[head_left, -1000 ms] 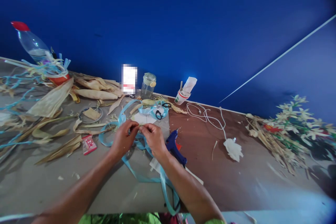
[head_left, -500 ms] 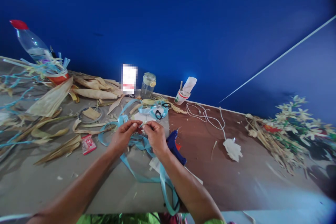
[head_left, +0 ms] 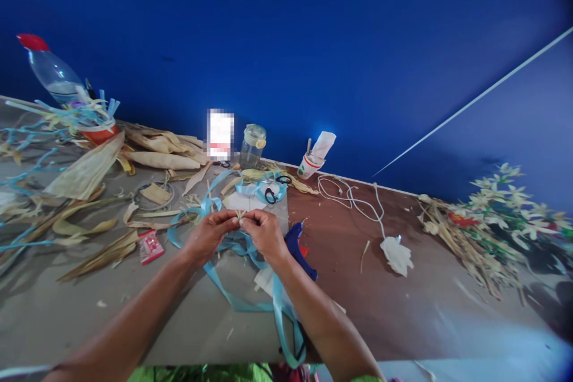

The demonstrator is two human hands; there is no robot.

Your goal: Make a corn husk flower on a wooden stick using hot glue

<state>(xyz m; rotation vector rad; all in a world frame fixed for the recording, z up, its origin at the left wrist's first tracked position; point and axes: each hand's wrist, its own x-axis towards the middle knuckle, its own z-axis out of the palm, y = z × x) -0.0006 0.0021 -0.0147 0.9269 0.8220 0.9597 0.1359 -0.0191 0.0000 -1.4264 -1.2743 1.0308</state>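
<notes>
My left hand (head_left: 209, 233) and my right hand (head_left: 264, 233) meet over the table's middle, fingertips pinched together on a small pale piece of dried husk (head_left: 240, 215). Both hands are closed on it. A long light-blue ribbon (head_left: 242, 304) loops under my wrists and trails toward the near edge. A blue glue gun (head_left: 299, 248) lies just right of my right hand. Black-handled scissors (head_left: 271, 194) rest on white paper just beyond my fingers.
Dried corn husks (head_left: 89, 170) and blue strips cover the left of the table. A plastic bottle (head_left: 51, 71), a glass jar (head_left: 253, 146) and a paper cup (head_left: 311, 162) stand along the blue wall. A white cable (head_left: 353, 200) and a bunch of husk flowers (head_left: 492, 221) lie to the right.
My fingertips have drawn closer together and shifted slightly on the small husk piece; the arms stay nearly where they were.
</notes>
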